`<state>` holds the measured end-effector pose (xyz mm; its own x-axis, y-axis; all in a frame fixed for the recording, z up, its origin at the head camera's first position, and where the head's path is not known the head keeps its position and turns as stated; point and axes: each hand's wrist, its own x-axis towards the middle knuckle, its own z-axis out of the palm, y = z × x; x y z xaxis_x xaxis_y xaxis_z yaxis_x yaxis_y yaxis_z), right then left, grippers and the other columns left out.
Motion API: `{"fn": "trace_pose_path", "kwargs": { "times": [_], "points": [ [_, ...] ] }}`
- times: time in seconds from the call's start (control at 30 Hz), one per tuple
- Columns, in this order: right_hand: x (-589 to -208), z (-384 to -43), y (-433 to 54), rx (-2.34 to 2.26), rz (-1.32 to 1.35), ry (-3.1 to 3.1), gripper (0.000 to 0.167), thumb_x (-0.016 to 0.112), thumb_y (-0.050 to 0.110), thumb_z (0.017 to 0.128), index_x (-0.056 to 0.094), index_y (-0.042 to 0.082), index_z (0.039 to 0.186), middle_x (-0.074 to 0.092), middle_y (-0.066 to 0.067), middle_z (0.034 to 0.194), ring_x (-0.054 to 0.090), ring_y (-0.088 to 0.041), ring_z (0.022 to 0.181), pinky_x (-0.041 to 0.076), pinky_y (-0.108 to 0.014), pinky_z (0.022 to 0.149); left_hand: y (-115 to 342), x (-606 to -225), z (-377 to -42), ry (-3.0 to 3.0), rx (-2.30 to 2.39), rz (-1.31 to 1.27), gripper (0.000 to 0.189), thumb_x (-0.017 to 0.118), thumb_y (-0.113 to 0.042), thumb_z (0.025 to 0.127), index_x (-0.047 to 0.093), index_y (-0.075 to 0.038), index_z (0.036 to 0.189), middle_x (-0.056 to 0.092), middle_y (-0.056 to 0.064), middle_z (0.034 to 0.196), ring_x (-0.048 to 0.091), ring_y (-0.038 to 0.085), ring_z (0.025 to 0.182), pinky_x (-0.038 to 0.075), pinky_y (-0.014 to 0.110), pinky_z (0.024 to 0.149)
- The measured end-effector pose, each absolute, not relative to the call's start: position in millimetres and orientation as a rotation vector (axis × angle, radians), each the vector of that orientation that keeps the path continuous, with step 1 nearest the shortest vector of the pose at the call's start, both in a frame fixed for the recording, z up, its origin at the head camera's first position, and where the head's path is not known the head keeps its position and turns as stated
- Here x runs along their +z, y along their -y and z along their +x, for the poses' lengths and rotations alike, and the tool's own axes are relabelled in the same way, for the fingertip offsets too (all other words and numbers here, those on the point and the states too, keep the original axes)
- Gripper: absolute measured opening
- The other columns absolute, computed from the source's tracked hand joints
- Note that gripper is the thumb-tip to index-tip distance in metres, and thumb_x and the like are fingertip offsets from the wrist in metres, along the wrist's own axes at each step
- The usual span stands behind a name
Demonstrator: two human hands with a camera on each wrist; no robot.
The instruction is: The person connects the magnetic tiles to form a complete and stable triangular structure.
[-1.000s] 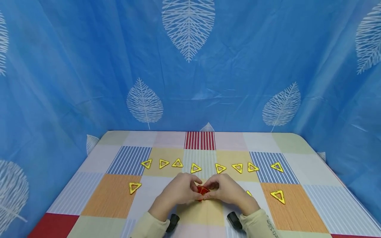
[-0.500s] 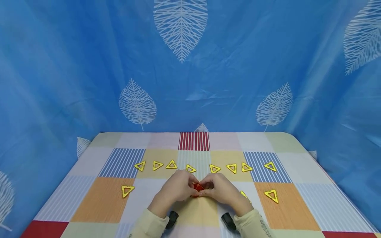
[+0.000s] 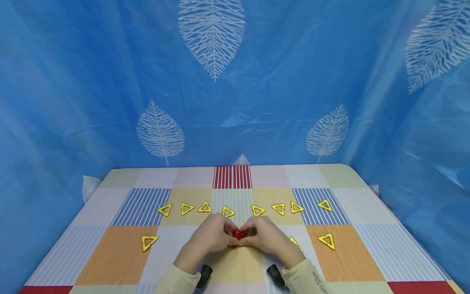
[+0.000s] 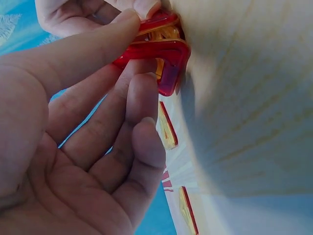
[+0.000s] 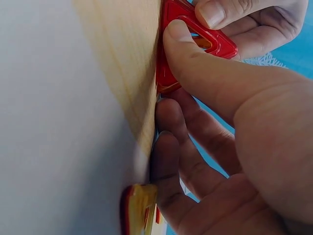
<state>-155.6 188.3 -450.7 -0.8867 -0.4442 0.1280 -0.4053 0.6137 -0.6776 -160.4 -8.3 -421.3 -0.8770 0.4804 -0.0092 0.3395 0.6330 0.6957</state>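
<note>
My left hand (image 3: 211, 237) and right hand (image 3: 266, 237) meet near the middle of the table. Between them are red triangle frames (image 3: 238, 236), standing tilted against each other at an angle. In the left wrist view, the left thumb and fingers pinch one red triangle frame (image 4: 173, 61), whose inner side looks orange-yellow. Seen from the right wrist, my right thumb presses the face of a red triangle frame (image 5: 168, 63) with fingers behind it. Both hands' fingers partly hide the pieces, so their number cannot be told. The lower edges rest at the tabletop.
Several yellow triangle frames, one of them a yellow triangle (image 3: 205, 207), lie in a row beyond the hands. Others lie aside: a left triangle (image 3: 148, 242), a right triangle (image 3: 327, 241) and one triangle (image 3: 295, 243) partly behind the right forearm. A blue curtain (image 3: 271, 90) hangs behind the patchwork tablecloth (image 3: 191, 177).
The head view has swung slightly right, so the table and hands slide left in it. Both hands keep hold of the red triangle frames, with only small finger shifts.
</note>
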Motion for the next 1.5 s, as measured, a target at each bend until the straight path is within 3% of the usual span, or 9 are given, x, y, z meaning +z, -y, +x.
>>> {"fn": "trace_pose_path", "kwargs": {
  "times": [0.53,1.5],
  "points": [
    [-449,-157,-187,-1.14,-0.695,-2.778,0.019,0.087,0.016,0.08,0.079,0.012,0.097,0.067,0.01,0.085,0.06,-0.003,0.075,0.052,-0.025,0.067,6,-419,-163,-2.667,1.055,0.643,0.02,0.091,-0.016,0.075,0.081,-0.009,0.09,0.067,-0.007,0.072,0.056,0.01,0.065,0.049,0.027,0.057],
    [-450,-156,-184,-1.152,-0.693,-2.783,0.014,0.088,0.019,0.079,0.08,0.015,0.09,0.066,0.011,0.08,0.058,-0.003,0.071,0.05,-0.025,0.063,15,-427,-165,-2.622,1.108,0.686,0.033,0.088,-0.016,0.078,0.077,-0.005,0.107,0.062,-0.009,0.07,0.057,0.009,0.061,0.049,0.027,0.054]
  ]
}}
